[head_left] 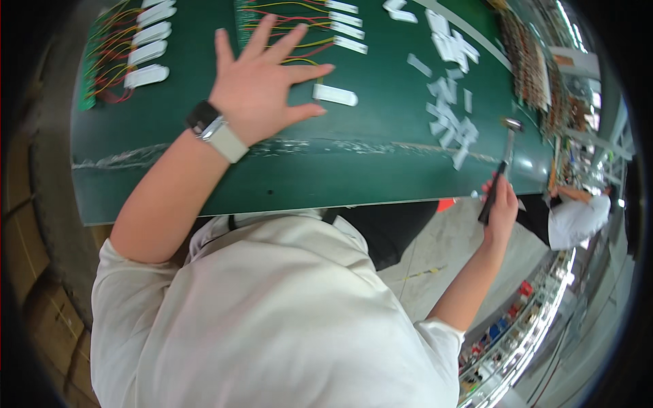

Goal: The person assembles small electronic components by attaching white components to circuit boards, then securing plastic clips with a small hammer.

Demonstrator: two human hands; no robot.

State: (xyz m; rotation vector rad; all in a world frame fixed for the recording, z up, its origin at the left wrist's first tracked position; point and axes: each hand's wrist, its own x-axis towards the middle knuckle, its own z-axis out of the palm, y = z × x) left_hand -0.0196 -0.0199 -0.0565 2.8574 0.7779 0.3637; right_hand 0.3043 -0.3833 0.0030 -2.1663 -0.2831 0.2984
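My left hand (257, 92) lies spread on the green tabletop, palm down, its fingers apart over red and yellow wires. Under and past the fingertips runs a green circuit board strip (242, 15), mostly covered by the hand. Wires lead from it to several white rounded tabs (350, 45). One more white tab (335, 94) sits right beside the thumb and index finger. Off to the right, my right hand (502, 204) is closed around the black handle of a hammer (509, 151), whose metal head points away from me over the table's right end.
At the far left lies a second green board (87, 81) with wired white tabs (147, 76). Loose white strips (445, 109) are scattered right of centre. Dense bundled parts (527, 68) line the far right edge. A person in white (578, 221) works further right; cardboard boxes (54, 319) stand at left.
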